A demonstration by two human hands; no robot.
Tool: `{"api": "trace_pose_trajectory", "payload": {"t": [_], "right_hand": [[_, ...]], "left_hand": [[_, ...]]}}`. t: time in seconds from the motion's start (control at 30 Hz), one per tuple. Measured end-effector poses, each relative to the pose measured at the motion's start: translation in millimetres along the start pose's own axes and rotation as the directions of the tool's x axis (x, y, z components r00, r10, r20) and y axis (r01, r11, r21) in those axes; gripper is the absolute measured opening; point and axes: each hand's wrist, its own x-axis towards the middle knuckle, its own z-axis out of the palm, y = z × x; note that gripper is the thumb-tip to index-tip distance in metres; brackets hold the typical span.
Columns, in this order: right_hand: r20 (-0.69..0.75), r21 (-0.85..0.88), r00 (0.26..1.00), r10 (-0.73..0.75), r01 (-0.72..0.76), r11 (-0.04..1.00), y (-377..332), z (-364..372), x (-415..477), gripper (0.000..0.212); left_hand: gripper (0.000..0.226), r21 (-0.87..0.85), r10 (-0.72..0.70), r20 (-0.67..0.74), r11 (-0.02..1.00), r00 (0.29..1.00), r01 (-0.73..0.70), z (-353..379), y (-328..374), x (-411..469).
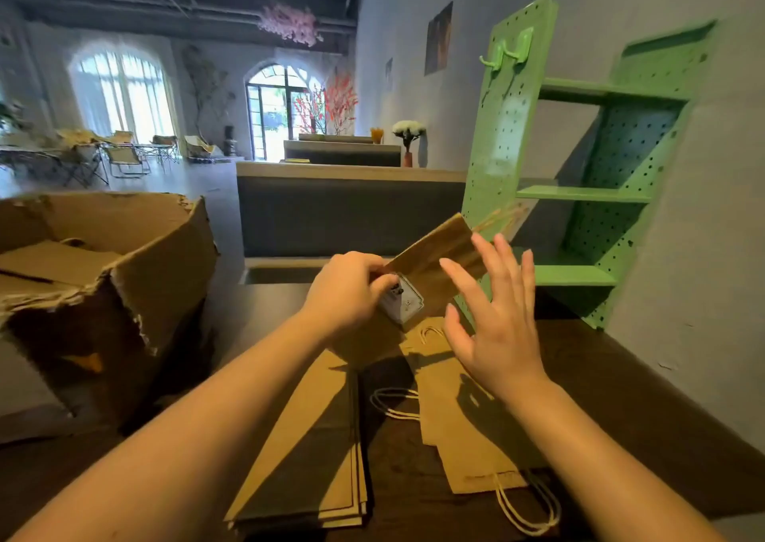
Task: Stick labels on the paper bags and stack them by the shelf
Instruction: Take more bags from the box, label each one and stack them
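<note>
The left hand [347,289] grips the lower end of a brown paper bag [439,252], fingers curled round its edge and the thumb pressed on a small pale label [403,303] stuck near that end. The bag is held up off the dark worktop [621,396], just to the left of the green pegboard shelf [579,194]. It is tilted so that its upper end and thin twine handles [501,216] point up towards the shelf's perforated side panel and overlap it in the view.

The right hand [496,326] is open, with its fingers straight and spread and the palm turned towards the bag. It hovers in front of the bag's middle, between the bag and the shelf's foot. Whether the fingertips touch the paper cannot be told.

The shelf stands on the worktop against the pale wall. Flat on the worktop, on the person's side of the shelf's foot, lie loose paper bags [463,450] with white cord handles [525,512], one partly over another. Further left of the shelf, just beside these, lies a neat stack of flat bags [314,459], under the left forearm. Well away from the shelf, at the far left of the worktop, stands a torn, open cardboard box [124,252].
</note>
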Motion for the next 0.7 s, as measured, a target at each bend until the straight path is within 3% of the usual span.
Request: {"api": "trace_pose_trajectory", "payload": {"t": [0.07, 0.13, 0.23, 0.27, 0.3, 0.37, 0.43, 0.57, 0.7], "right_hand": [[0.021, 0.143, 0.994, 0.112, -0.113, 0.983, -22, 11, -7, 0.06], [0.159, 0.382, 0.914, 0.373, -0.405, 0.831, -41, 22, -10, 0.072], [0.504, 0.61, 0.617, 0.605, -0.75, 0.256, -64, 38, -1, 0.079], [0.596, 0.6, 0.532, 0.602, -0.793, 0.107, -69, 43, 2, 0.073], [0.657, 0.582, 0.491, 0.571, -0.813, 0.03, -72, 46, 5, 0.062], [0.704, 0.546, 0.487, 0.517, -0.836, 0.044, -77, 51, 6, 0.033], [0.744, 0.491, 0.473, 0.473, -0.866, 0.094, -82, 57, 1, 0.02], [0.8, 0.376, 0.434, 0.414, -0.901, 0.217, -94, 76, -20, 0.033], [0.744, 0.339, 0.504, 0.439, -0.85, 0.402, -96, 104, -49, 0.042]], "left_hand": [[0.021, -0.147, -0.104, -0.026, 0.984, 0.994, 0.099, -7, -5, -8], [0.022, -0.308, -0.207, -0.025, 0.932, 0.978, 0.189, -14, -13, -17], [0.021, -0.545, -0.318, 0.038, 0.788, 0.947, 0.287, -24, -24, -36], [0.018, -0.61, -0.327, 0.072, 0.733, 0.942, 0.3, -27, -27, -43], [0.015, -0.65, -0.324, 0.099, 0.695, 0.941, 0.307, -29, -31, -49], [0.015, -0.644, -0.326, 0.117, 0.694, 0.938, 0.321, -32, -45, -62], [0.027, -0.568, -0.362, 0.124, 0.738, 0.924, 0.365, -32, -65, -73], [0.041, -0.468, -0.451, 0.071, 0.773, 0.89, 0.429, -19, -111, -101], [0.049, -0.481, -0.544, 0.011, 0.732, 0.839, 0.482, 7, -145, -124]]}}
